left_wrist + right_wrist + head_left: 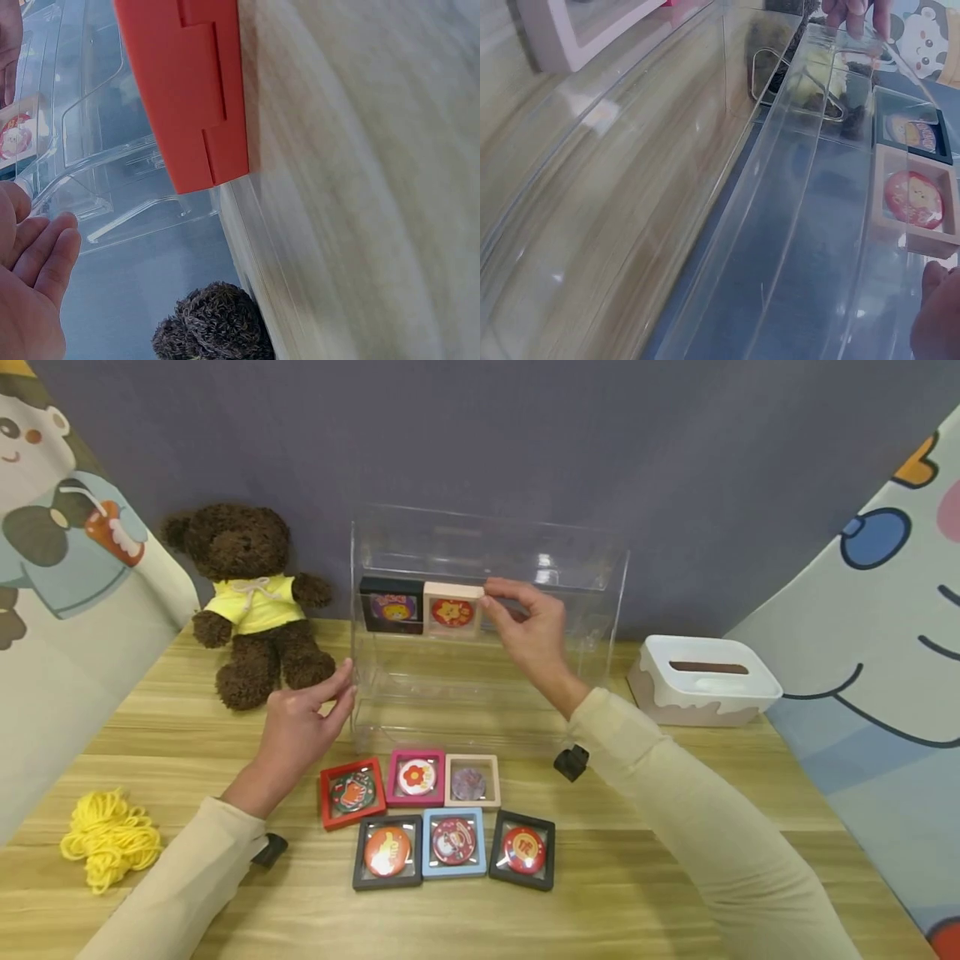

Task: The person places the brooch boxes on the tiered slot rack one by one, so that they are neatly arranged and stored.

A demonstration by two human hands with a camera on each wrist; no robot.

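A clear acrylic display rack (480, 731) stands upright at the back of the table. On its upper tier, a black display frame (392, 625) with a round badge sits at the left, with a pale pink display frame (452, 610) beside it. My right hand (536, 631) pinches the pink frame's right edge; part of that hand also shows in the right wrist view, close to the frame (915, 199). At the rack's left side, my left hand (303, 714) holds the side edge between thumb and fingers. Its fingers (49, 259) appear at the rack's corner in the left wrist view.
Several framed badges lie before the rack, including a red frame (352, 792) and a blue frame (453, 843). A brown teddy bear (255, 602) sits left, yellow yarn (111, 839) lies front left, and a tissue box (701, 681) stands right. A curtain (480, 435) hangs behind.
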